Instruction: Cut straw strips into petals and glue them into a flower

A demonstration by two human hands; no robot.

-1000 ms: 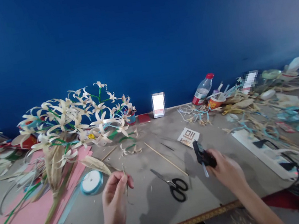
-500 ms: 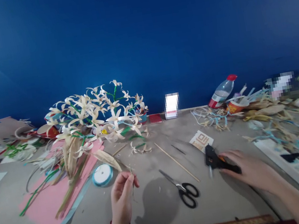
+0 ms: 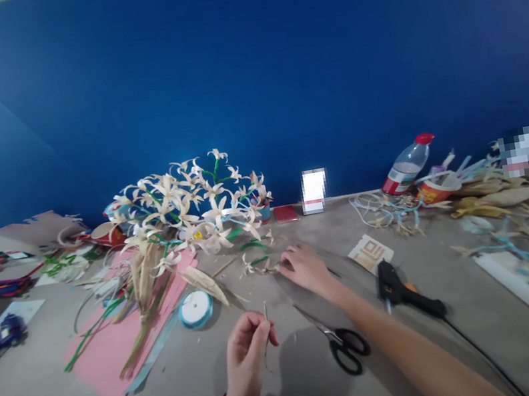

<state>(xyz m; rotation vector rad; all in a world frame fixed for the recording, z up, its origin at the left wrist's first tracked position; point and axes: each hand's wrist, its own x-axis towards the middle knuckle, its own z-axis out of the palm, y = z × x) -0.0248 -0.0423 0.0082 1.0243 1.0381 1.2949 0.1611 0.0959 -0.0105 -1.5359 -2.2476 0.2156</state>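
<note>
My left hand, a red bead bracelet at its wrist, is closed in a pinch on a thin greenish stem held upright above the table. My right hand reaches across the middle of the table with fingers partly spread. Its fingertips are beside small flower pieces with green stems; whether they touch cannot be made out. Scissors with black handles lie between my hands, blades pointing away. A black glue gun lies on the table to the right of my right forearm.
White flowers on green stems stand at the back left. Dried husks lie on pink paper, near a ribbon spool. A bottle with a red cap, a paper cup and a white power strip are at the right.
My right hand has let go of the glue gun and moved left to the small flower pieces. The left hand still pinches the stem. The whole view has shifted slightly.
</note>
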